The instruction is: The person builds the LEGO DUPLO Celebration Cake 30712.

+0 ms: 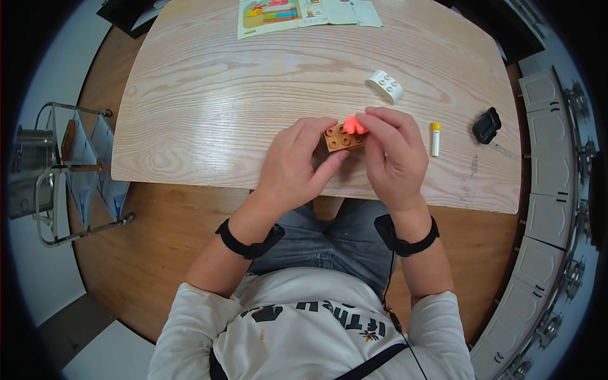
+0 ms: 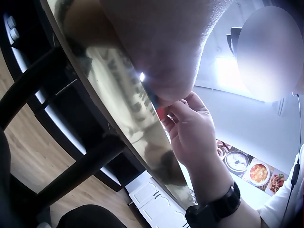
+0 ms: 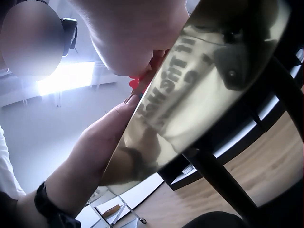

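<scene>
An orange-brown studded brick (image 1: 340, 140) lies near the table's front edge between the two hands. The left hand (image 1: 296, 161) grips it from the left, thumb along the near side and fingers at the far side. The right hand (image 1: 398, 152) pinches a bright coral-red piece (image 1: 354, 125) at the brick's top right; whether the piece is joined to the studs cannot be told. In the right wrist view, the red piece (image 3: 134, 81) shows beside the left hand (image 3: 102, 137). In the left wrist view, the right hand (image 2: 192, 133) has its fingers bent by a bit of red.
A white curved studded brick (image 1: 384, 87) lies beyond the right hand. To the right are a small yellow-capped tube (image 1: 436, 139) and a black object (image 1: 486, 125). Printed sheets (image 1: 269, 18) lie at the far edge. A wheeled rack (image 1: 56, 168) stands left of the table.
</scene>
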Demonstrator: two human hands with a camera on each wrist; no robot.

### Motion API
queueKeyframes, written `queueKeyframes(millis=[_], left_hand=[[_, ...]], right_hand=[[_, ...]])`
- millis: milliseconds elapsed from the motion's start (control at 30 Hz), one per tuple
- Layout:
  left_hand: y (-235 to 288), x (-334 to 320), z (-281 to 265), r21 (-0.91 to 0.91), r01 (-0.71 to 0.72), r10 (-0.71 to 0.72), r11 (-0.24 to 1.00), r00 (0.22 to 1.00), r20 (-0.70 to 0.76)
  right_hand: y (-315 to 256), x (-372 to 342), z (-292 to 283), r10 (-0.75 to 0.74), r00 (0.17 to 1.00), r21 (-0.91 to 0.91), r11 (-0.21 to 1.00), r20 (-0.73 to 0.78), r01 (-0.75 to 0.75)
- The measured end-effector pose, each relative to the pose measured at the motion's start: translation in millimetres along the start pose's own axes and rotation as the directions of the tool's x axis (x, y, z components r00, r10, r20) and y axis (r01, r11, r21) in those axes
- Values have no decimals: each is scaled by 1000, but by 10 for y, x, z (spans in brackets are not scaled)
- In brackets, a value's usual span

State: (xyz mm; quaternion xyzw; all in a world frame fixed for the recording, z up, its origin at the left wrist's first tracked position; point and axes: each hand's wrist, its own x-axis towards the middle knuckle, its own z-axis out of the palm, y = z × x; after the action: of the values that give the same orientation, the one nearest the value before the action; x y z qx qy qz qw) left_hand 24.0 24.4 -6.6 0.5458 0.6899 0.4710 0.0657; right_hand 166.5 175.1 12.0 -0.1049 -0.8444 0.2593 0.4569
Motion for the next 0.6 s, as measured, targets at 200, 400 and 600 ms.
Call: queueKeyframes(millis=[200,400,600], left_hand=[[-10,16,3,-14,-12,12,1000,1000,1],[-18,20,-3,-23,-28,29,999,1000,5],[-15,25,-4,-28,-32,32,999,999,-2]], right_hand=[[-41,-78,-23,-34,995,36,999,94,31],[-44,-154,28,33,994,147,988,102,-48],[103,-232,36,-47,990,166,986,131,25]])
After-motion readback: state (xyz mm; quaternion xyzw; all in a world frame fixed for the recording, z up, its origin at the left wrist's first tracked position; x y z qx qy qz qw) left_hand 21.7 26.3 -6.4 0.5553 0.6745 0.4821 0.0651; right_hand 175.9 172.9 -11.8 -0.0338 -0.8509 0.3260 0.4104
